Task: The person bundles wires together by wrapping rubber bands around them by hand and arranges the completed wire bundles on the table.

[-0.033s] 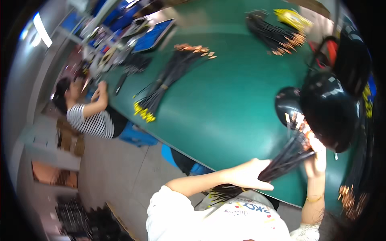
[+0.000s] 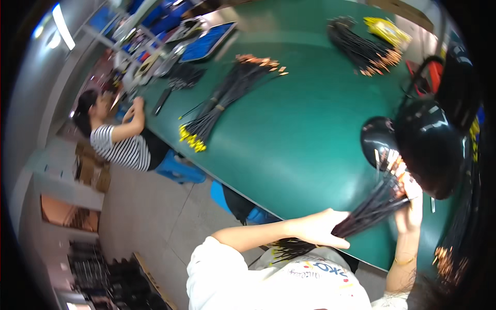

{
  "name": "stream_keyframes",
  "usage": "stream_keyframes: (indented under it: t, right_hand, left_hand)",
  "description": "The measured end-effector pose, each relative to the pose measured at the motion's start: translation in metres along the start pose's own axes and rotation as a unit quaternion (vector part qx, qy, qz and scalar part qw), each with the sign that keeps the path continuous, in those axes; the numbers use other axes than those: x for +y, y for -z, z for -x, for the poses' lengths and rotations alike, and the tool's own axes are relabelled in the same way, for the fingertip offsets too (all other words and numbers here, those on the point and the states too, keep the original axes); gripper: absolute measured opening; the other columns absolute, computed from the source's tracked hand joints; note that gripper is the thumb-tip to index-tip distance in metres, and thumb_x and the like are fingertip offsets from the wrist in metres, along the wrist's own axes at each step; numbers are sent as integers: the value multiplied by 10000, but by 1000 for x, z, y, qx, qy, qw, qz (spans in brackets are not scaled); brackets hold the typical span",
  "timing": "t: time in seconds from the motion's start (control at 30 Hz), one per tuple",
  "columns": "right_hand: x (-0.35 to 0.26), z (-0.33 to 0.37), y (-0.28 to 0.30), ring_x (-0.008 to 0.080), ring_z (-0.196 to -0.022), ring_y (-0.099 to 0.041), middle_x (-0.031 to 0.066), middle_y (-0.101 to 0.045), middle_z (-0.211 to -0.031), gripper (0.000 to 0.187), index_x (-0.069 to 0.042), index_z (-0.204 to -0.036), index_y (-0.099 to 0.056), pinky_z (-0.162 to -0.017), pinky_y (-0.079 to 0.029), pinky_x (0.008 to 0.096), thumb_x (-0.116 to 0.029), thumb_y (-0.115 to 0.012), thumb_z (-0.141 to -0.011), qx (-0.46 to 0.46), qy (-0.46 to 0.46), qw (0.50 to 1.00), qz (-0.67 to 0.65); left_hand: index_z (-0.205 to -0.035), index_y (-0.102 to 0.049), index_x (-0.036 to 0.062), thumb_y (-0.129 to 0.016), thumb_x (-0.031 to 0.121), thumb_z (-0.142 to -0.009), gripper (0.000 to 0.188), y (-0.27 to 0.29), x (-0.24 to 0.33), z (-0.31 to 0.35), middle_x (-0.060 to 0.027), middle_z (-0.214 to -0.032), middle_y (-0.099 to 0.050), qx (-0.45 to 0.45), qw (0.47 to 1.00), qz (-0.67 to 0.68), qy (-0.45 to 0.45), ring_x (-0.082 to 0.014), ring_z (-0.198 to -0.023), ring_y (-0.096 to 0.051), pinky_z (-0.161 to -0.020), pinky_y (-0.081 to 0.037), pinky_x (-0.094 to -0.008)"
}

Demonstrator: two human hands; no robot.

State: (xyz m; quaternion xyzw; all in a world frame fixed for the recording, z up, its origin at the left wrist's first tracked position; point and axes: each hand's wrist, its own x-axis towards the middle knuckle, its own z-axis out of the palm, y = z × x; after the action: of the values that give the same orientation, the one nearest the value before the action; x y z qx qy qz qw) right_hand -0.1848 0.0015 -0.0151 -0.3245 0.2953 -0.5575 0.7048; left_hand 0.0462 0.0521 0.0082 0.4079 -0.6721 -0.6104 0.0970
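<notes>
My left hand (image 2: 321, 227) is wrapped round the middle of a bundle of black cables (image 2: 371, 209), thumb stretched along it. The bundle slants up to the right over the near edge of the table. At its upper end, bare copper-coloured tips fan out, and my right hand (image 2: 411, 209) closes on the cables just below and beside them, its fingers partly hidden. The lower end, with small yellow-green tips, hangs by my shirt. Two shiny black rounded objects (image 2: 429, 144) stand right behind the copper tips.
On the green table (image 2: 299, 134) lie a tied cable bundle (image 2: 219, 106) and a further bundle (image 2: 361, 49) beside a yellow packet (image 2: 387, 31). More cables (image 2: 452, 261) are at the right edge. A blue tray (image 2: 209, 41) is at the back left; a co-worker (image 2: 121, 137) sits at left.
The view has shifted a little, so the table and the things on it appear slightly further right. Both hands keep the same hold on the cable bundle.
</notes>
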Motion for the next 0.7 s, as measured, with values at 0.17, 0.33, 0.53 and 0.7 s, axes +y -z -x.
stream_keyframes:
  t: [0.17, 0.33, 0.53, 0.7]
  right_hand:
    - [-14, -2, 2, 146, -832, -478, 61, -489, -928, 276, 6, -1097, -433, -775, -403, 275, -138, -442, -862, -64, 9, 998, 27]
    - [-30, -18, -5, 117, -803, -453, 57, -489, -912, 157, -12, -964, -489, -702, -404, 273, -119, -421, -871, 45, 125, 991, 21]
    - [-42, -29, 48, 92, -674, -369, 37, -434, -795, 110, 6, -916, -478, -596, -360, 223, -45, -389, -876, 32, 135, 990, -28]
    - [-47, -38, 67, 143, -680, -340, 62, -339, -715, 147, 7, -726, -398, -651, -350, 259, -24, -385, -869, -12, 138, 985, -108]
  left_hand:
    - [-802, -528, 2, -585, 271, -764, 277, -5, -7, 37, -51, -639, -577, -56, 993, 97, 38, -114, -577, -515, -522, -411, -278]
    - [-793, -539, 15, -563, 259, -775, 246, -10, -22, 58, -27, -616, -579, -70, 993, 88, 28, -84, -546, -506, -489, -398, -241]
    - [-876, -489, 7, -532, 208, -819, 213, -16, -41, 71, -54, -622, -572, -88, 960, 250, 95, -110, -611, -572, -530, -460, -249]
    - [-923, -511, -2, -548, 194, -827, 222, -21, -39, 74, -60, -590, -546, -82, 953, 247, 157, -82, -397, -490, -382, -392, -203]
